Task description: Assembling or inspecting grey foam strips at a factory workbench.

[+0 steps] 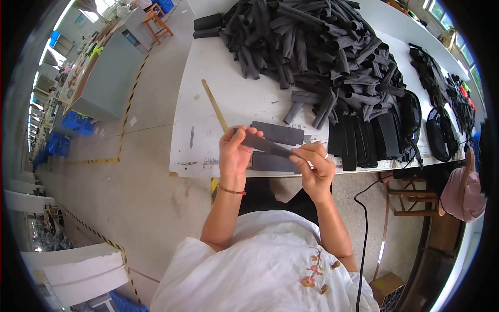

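Observation:
A dark grey strip of fabric [267,146] is stretched between my two hands above the table's front edge. My left hand [235,148] grips its left end, thumb on top. At the other end, my right hand [314,165] pinches the strip between thumb and fingers. Just behind the strip lies a flat dark piece [280,132] on the white table [195,135]. Another dark rectangular piece [270,162] lies nearer, partly hidden by the strip and my right hand. A yellowish ruler-like stick [214,104] slants behind my left hand.
A large heap of dark grey fabric pieces [312,41] covers the table's far side. Flat black panels [364,140] lie in a row at right, beside black bags [442,132]. A black cable [365,223] hangs by my right arm. A wooden stool [413,197] stands at right.

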Available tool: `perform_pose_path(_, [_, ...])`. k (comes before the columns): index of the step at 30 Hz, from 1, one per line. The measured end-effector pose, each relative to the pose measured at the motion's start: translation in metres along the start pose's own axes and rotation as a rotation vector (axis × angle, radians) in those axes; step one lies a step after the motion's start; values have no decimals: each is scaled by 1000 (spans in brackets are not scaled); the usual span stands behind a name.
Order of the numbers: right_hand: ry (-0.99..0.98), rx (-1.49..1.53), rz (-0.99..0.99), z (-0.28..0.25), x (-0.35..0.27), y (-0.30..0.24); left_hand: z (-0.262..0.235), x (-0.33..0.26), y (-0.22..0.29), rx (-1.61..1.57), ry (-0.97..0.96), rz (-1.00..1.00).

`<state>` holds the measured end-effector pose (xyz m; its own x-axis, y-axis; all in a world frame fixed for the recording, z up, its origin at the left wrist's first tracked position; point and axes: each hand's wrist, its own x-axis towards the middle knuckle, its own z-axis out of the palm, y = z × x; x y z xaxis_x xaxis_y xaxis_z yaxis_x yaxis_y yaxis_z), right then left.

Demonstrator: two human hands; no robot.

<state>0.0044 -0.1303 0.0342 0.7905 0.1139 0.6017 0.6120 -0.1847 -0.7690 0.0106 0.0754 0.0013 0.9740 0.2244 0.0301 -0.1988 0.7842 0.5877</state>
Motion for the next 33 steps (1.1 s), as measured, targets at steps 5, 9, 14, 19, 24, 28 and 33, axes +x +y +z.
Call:
perform_pose_path(5, [86, 466, 517, 8, -10, 16, 9, 3, 1, 153, 52, 7])
perform_pose_path(9, [128, 323, 735, 9, 2, 44, 11, 20, -2, 801, 253, -12])
perform_pose_path(14, [-34, -194, 648, 3, 7, 85, 5, 73, -21, 1004, 170, 322])
perform_pose_path(19, [116, -767, 318, -13, -12, 81, 26, 120, -51, 1481, -183, 88])
perform_pose_path(24, [12, -1229, 406, -40, -7, 104, 29, 137, -107, 1889, -338, 169])
perform_pose_path(28, [-201, -1372, 381, -38, -16, 111, 25, 154, -101, 1870, -325, 2])
perform_pose_path(33, [-387, -1248, 413, -42, -47, 82, 30, 151, -52, 1210, -274, -240])
